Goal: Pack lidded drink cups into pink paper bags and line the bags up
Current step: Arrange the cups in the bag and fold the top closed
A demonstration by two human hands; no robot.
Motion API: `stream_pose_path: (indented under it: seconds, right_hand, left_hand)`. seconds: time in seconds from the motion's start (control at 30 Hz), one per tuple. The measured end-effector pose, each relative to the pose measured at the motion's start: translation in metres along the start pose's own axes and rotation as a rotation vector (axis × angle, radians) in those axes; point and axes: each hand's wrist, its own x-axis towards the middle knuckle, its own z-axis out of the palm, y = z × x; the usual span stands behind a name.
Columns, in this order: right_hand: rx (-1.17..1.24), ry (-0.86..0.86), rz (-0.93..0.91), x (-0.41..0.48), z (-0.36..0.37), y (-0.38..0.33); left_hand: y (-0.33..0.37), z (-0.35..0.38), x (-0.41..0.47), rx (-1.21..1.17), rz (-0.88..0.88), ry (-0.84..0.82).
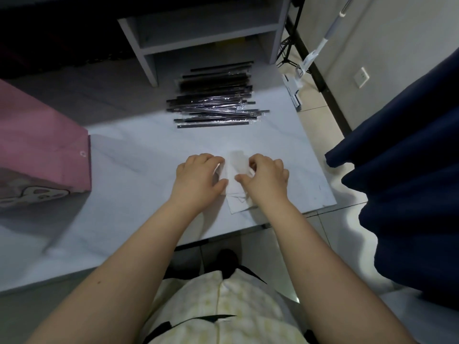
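Pink paper bag (42, 145) sits on the pale marbled bench (124, 170), well to the left of the white paper sheets (234, 192) and partly cut off by the frame edge; a small eyelet shows near its corner and a cartoon print on its lower face. No drink cup is in view.

Both hands are at the sheets, which lie flat near the bench's front right corner. Left hand (198, 175) rests on their left edge, fingers curled down and thumb stretched toward the middle, gripping the paper there. Right hand (265, 177) is at their right edge, fingers curled, pinching the blurred, see-through top layer, which lifts a little off the pile.

Beyond the sheets, farther from the person, lies a loose heap of black straws (216, 100) in clear wrappers, and behind that stands a grey shelf unit (198, 36). Right of the sheets, off the bench, a white mop (310, 60) leans by the wall and dark blue cloth (409, 157) hangs.
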Motion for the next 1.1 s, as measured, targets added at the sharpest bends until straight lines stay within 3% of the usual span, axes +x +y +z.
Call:
stream_pose_path:
  seconds: [0.1,0.3,0.47,0.67,0.9,1.1]
  right_hand:
    - [0.012,-0.005,-0.075,-0.002,0.0,-0.002]
    - [0.327,-0.075,-0.087,-0.005,-0.007,-0.008]
    - [0.412,-0.097,-0.146,-0.005,-0.017,-0.037]
    - [0.225,-0.133,-0.361,0.003,-0.037,-0.092]
    - [-0.013,0.055,-0.648,0.007,-0.054,-0.173]
    - [0.076,0.174,-0.723,0.001,-0.07,-0.257]
  left_hand:
    - [0.002,0.0,-0.005,0.0,-0.011,0.002]
    - [-0.011,-0.016,-0.014,0.006,-0.07,0.04]
    - [-0.029,-0.044,-0.018,-0.007,-0.132,0.132]
    - [-0.058,-0.107,-0.015,-0.033,-0.178,0.306]
    - [-0.085,-0.181,-0.017,0.087,-0.161,0.424]
    - [-0.133,-0.251,-0.044,0.102,-0.15,0.541]
